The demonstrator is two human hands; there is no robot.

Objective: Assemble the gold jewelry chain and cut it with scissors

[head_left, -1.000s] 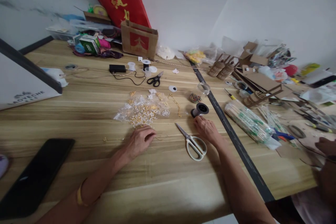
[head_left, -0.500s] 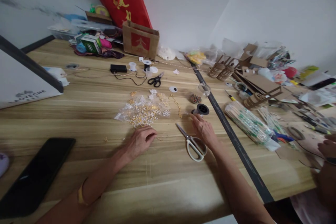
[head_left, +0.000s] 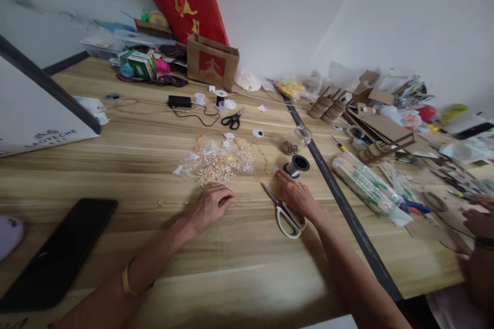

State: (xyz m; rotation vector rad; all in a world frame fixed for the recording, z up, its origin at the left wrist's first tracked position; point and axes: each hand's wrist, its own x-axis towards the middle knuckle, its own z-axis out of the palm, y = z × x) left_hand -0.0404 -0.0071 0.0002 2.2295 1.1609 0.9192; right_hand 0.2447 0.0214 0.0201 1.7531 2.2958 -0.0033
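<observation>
My left hand rests on the wooden table with its fingertips pinched on a thin gold chain. The chain's ends lie out on both sides of the hand. Fingers pressed together, my right hand touches the table just in front of a spool of wire; what its fingertips hold, if anything, is too small to make out. White-handled scissors lie beside that hand, partly under it. Beyond my left hand is a pile of gold and silver findings with small clear bags. A short gold chain lies right of the pile.
A cup of beads stands behind the spool. Black scissors lie farther back. A phone is at left, and a bag of sticks is at right. Another person's hand shows at the right edge.
The view has shifted slightly, so everything sits a little farther right. My right hand's fingertips have drawn back slightly from the spool. My left hand keeps its pinch.
</observation>
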